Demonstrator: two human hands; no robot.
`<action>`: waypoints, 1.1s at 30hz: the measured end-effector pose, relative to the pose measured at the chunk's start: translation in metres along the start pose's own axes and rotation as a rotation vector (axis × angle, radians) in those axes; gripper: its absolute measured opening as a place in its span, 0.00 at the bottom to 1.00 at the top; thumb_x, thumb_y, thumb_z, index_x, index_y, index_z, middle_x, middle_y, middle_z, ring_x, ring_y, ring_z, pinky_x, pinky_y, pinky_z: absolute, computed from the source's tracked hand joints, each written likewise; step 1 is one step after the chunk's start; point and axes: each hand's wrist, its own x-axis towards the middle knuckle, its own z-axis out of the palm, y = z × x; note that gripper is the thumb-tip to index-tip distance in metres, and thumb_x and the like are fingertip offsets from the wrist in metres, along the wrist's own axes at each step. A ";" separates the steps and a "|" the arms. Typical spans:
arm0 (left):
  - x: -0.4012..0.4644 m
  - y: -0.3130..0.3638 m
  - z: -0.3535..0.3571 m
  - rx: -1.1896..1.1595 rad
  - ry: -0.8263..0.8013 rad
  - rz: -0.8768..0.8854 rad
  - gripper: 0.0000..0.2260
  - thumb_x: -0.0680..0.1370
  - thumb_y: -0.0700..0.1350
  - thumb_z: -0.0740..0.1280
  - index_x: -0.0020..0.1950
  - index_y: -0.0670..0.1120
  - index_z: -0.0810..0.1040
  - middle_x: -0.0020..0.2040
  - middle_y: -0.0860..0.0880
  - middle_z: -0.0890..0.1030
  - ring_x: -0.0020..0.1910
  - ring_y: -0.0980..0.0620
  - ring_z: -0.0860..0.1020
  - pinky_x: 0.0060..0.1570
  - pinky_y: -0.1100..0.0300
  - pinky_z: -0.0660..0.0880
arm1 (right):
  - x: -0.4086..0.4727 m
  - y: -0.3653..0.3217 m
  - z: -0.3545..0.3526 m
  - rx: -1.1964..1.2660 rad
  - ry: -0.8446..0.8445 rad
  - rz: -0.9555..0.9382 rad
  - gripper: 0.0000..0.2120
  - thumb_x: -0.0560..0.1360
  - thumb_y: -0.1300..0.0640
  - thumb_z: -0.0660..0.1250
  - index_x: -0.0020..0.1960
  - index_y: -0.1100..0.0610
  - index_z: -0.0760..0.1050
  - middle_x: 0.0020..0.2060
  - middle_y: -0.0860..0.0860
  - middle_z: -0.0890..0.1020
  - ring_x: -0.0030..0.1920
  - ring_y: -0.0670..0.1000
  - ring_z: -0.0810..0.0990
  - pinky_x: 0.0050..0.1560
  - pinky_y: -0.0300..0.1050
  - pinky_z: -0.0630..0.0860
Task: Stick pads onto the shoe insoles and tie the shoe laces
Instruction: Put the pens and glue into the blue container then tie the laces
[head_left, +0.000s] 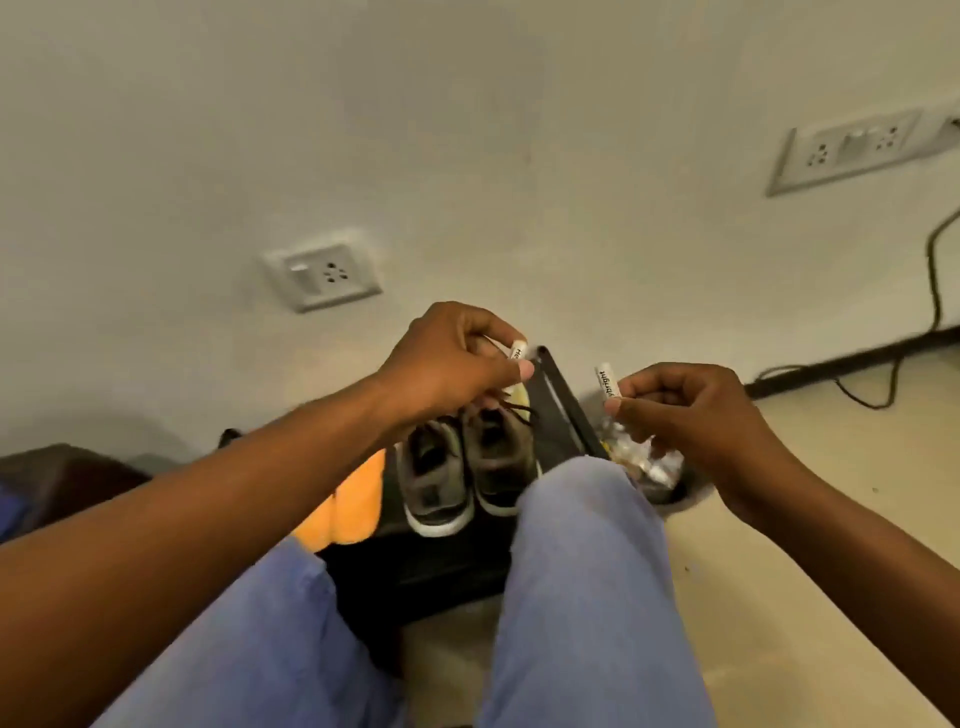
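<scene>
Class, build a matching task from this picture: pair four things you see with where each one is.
Things:
1. white printed lace tip
2. pair of grey sneakers
3. orange cloth
4. single white wall socket

Places:
A. on the wall above the left hand
B. pinched in the right hand
C. left of the shoes
D. between the knees

Pairs: 1-B, 2-D, 3-C, 4-A

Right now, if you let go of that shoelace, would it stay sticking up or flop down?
Probably flop. The lace looks like thin dark cord, curving loosely from the shoe up to the left hand. Its white tip looks stiff and straight, so that end should keep its shape. It seems light: each hand, including the right hand, just pinches a tip.
</scene>
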 end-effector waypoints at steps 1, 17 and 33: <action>-0.015 -0.006 -0.031 -0.028 0.043 -0.012 0.08 0.73 0.41 0.79 0.52 0.45 0.85 0.39 0.45 0.86 0.40 0.44 0.86 0.44 0.49 0.84 | 0.001 -0.021 0.021 -0.018 -0.056 -0.028 0.02 0.72 0.64 0.77 0.43 0.60 0.84 0.32 0.57 0.83 0.30 0.50 0.78 0.31 0.43 0.73; -0.221 -0.196 -0.345 -0.021 0.928 -0.353 0.05 0.75 0.39 0.77 0.50 0.45 0.85 0.40 0.41 0.86 0.34 0.50 0.85 0.35 0.57 0.83 | -0.016 -0.157 0.402 -0.242 -0.758 -0.305 0.04 0.70 0.62 0.78 0.43 0.61 0.85 0.32 0.57 0.84 0.31 0.50 0.81 0.31 0.41 0.74; -0.245 -0.344 -0.419 0.098 1.155 -0.652 0.04 0.72 0.46 0.77 0.46 0.51 0.84 0.41 0.49 0.86 0.42 0.49 0.85 0.53 0.47 0.83 | -0.014 -0.134 0.699 -0.678 -0.916 -0.665 0.03 0.71 0.58 0.75 0.43 0.57 0.84 0.41 0.54 0.86 0.41 0.55 0.83 0.46 0.53 0.83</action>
